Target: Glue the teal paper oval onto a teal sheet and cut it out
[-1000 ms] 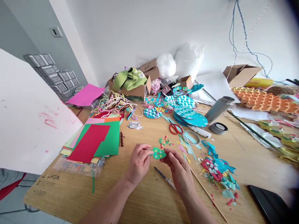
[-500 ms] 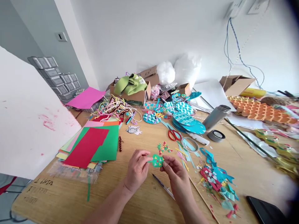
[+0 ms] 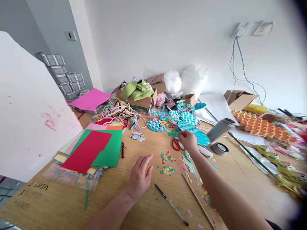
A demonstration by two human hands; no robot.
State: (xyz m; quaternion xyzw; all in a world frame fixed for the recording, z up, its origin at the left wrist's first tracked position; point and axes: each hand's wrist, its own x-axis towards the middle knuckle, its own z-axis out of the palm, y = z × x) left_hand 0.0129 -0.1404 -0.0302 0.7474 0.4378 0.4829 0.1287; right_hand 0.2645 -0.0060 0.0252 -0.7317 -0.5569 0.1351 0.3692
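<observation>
Landmark: the red scissors [image 3: 177, 144] on the table [image 3: 144, 210]. The right hand [image 3: 189, 141] is located at the far right edge of the scissors, fingertips pinched on the edge of a green paper cutout [image 3: 174, 134]. The cutout is positioned just beyond the scissors handles. The left hand [image 3: 140, 174], unloaded with fingers extended, is left of the scissors and nearer the person. Paper triangles [image 3: 168, 157] and paper dots [image 3: 167, 170] lie on the near side of the scissors; a pen [image 3: 171, 204] lies nearer still.

Bright, soft light, faint shadows on the table [image 3: 141, 147]; right edge blurred (its corners black).
</observation>
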